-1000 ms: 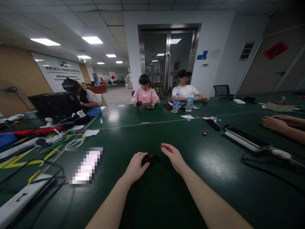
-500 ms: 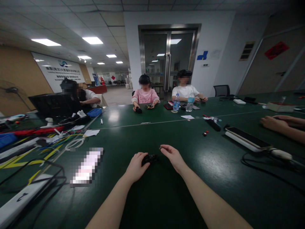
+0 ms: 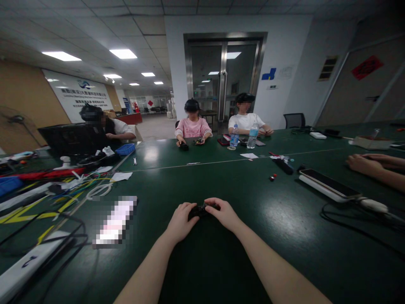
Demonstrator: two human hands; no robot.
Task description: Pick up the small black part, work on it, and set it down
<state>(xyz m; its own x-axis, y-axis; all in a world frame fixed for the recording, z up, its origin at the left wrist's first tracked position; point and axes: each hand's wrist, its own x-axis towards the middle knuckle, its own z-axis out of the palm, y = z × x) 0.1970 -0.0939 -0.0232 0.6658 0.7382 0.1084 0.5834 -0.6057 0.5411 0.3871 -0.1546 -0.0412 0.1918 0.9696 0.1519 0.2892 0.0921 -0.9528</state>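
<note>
A small black oblong device (image 3: 199,210) rests at the table's middle, low in front of me; its kind cannot be made out. My left hand (image 3: 181,221) grips its left end, thumb on the near side and fingers over the far side. At its right end, my right hand (image 3: 223,211) has thumb and forefinger closed on the device, palm turned inward. Between the two hands only the dark middle of it shows. Any small piece in the right fingertips is hidden.
A phone with a blurred screen (image 3: 116,220) lies left, near cables and a white power strip (image 3: 34,266). On the right are another phone (image 3: 329,183) on a white block and a co-worker's hands (image 3: 363,164). Water bottles (image 3: 253,136) stand across the table, near seated people.
My right hand has moved left from beside the black device onto its right end. Something tiny showed in its fingertips before. The left hand has kept its place.
</note>
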